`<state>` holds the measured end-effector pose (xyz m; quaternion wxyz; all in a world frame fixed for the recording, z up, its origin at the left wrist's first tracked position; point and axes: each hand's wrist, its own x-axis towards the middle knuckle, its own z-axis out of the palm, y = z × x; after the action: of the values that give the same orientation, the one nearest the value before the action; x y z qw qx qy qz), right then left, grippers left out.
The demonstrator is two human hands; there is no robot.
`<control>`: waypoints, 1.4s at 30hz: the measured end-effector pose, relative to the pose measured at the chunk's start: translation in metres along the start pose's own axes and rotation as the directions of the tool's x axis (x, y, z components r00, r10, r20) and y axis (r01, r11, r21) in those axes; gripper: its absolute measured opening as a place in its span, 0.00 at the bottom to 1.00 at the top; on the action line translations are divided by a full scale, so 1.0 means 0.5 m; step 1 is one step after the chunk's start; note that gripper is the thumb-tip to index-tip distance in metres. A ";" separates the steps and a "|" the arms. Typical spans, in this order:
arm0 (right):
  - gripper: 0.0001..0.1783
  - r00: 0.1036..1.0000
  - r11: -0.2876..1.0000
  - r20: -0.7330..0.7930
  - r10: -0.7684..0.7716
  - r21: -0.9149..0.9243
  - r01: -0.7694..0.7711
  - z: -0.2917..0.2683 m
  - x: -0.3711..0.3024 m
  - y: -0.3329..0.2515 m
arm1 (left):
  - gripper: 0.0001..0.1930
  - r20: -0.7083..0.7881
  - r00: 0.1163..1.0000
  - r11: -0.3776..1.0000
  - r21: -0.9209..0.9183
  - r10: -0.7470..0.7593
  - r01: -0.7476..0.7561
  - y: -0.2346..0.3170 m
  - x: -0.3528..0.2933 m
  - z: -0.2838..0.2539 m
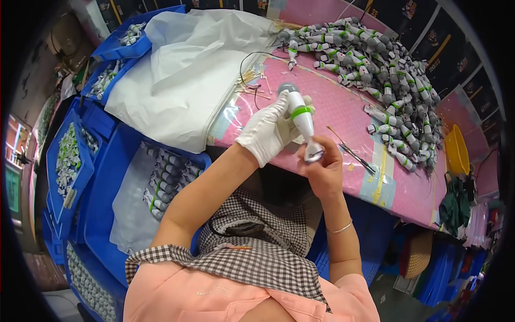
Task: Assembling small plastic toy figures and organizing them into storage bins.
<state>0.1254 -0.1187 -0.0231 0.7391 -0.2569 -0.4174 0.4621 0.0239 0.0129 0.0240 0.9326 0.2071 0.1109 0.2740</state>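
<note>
Over the near edge of the pink-covered table, my two hands hold one white plastic toy piece [301, 116], bottle-shaped, with a rounded grey top and a bright green band. It is tilted, grey end up and away from me. My left hand [271, 129], in a white glove, is closed around its upper body; part of the fingers is hidden behind it. My bare right hand [324, 166] pinches the narrow, flared lower end, which has dark marks. On the table to the right lie a slim dark tool [358, 159] and a thin stick [337, 134].
A large heap of similar pieces [375, 70] covers the table's far right. White sheeting [182, 70] drapes the left side, beside several thin wooden sticks [248, 80]. Blue bins [102, 214] at my left hold more pieces in rows. A yellow basket [456, 150] stands far right.
</note>
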 end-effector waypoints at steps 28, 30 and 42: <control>0.12 0.787 0.822 -0.476 0.393 -0.202 -0.533 -0.097 0.073 -0.040 | 0.16 -0.213 0.921 0.537 0.761 -0.325 0.365 -0.077 -0.141 -0.089; 0.11 0.861 0.754 -0.481 0.167 -0.500 -0.426 -0.120 0.074 -0.009 | 0.11 -0.255 0.929 0.524 0.770 -0.270 0.364 -0.073 -0.127 -0.062; 0.11 0.954 0.215 -0.293 0.064 -0.930 -0.300 -0.124 0.119 -0.034 | 0.20 -0.123 0.951 0.749 0.591 -0.283 0.299 0.006 -0.053 -0.069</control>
<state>0.1997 -0.0727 -0.0197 0.3993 -0.7468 -0.5063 0.1628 -0.0106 0.0116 -0.0027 0.8475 0.4693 0.2350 0.0785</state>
